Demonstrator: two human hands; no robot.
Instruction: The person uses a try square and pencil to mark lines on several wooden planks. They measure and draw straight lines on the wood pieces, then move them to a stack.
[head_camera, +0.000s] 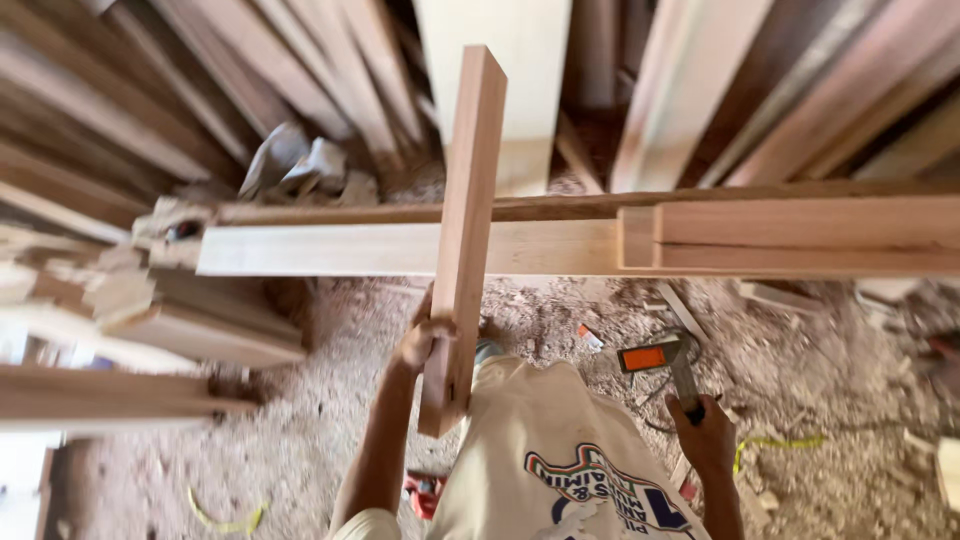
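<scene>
Here the left hand (422, 340) grips a smooth reddish board (466, 230); the right hand (706, 432) clasps a hammer (668, 362)

Hands (425, 340) on plank (467, 230) (hammer (672, 368) too)

That reddish-brown plank (465, 235) you've got is planed smooth with square edges, standing nearly upright with its top tipped a bit right, crossing in front of the pale horizontal beam. Your hammer (668, 365) has an orange head and dark handle, head up, low on the right above the sawdust.
</scene>
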